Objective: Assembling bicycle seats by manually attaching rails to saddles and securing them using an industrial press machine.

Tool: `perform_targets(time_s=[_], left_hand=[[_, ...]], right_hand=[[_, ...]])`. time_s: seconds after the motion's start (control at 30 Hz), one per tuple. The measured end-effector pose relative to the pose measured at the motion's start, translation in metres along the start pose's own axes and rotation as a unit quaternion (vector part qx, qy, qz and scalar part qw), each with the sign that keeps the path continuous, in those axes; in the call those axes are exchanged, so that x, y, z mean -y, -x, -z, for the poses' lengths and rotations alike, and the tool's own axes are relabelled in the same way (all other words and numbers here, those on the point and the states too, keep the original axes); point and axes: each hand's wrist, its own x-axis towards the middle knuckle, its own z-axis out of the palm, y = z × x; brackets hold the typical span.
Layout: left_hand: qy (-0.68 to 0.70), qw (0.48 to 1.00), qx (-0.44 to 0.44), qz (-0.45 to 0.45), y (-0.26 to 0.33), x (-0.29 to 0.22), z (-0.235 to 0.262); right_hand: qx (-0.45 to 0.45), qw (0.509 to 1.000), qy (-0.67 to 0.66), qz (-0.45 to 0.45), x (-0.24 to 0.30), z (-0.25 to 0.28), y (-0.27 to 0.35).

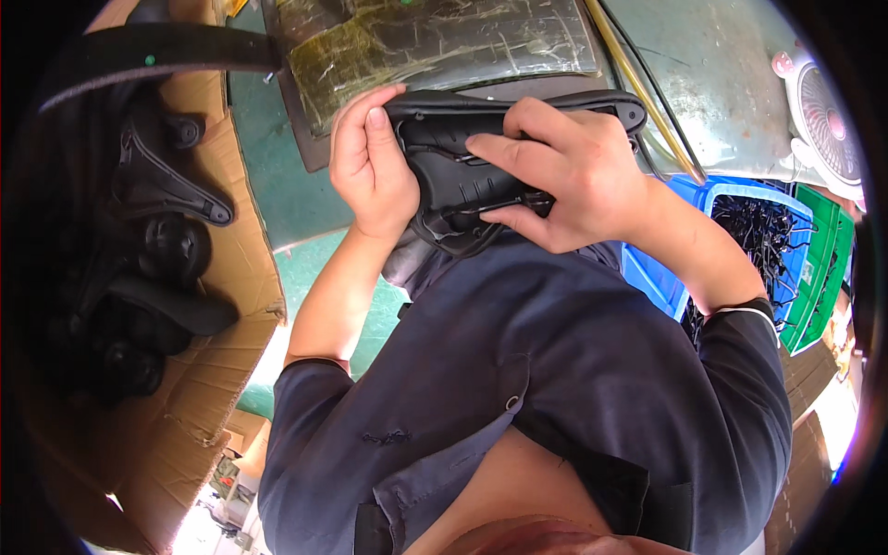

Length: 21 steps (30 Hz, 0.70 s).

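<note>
A black bicycle saddle [453, 185] is held up in front of my chest, its ribbed, hollow underside facing me. Its narrow end, with a small round hole, points to the right. My left hand [375, 166] grips the left edge, thumb along the rim and fingers wrapped behind. Over the underside lies my right hand [578, 176], index finger and thumb reaching into the hollow and the other fingers curled at the far rim. Whether a small part sits under those right fingertips cannot be made out.
A cardboard box [245, 213] of black saddles [162, 171] stands on the left. Beyond my hands, a board wrapped in yellowish tape [435, 42] lies on the green table [264, 139]. At right are a blue bin [661, 277] of thin black pieces, a green crate [819, 277] and a fan [823, 120].
</note>
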Motion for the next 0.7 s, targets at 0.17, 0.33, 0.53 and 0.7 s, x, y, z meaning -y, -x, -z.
perform_targets(time_s=[0.17,0.33,0.53,0.7], left_hand=[[-0.03,0.999,0.038,0.005,0.0,-0.002,0.0],[-0.034,0.998,0.047,-0.007,-0.004,-0.002,-0.001],[-0.011,0.993,0.09,-0.081,-0.012,-0.007,0.012],[-0.195,0.92,0.123,-0.318,-0.047,-0.03,0.025]], right_hand=[[-0.003,1.0,-0.02,0.005,-0.004,0.0,0.001],[0.032,0.998,-0.043,0.039,-0.026,0.003,-0.019],[0.067,0.991,-0.06,0.102,-0.033,0.012,-0.027],[0.08,0.97,0.021,0.229,-0.032,0.063,-0.08]])
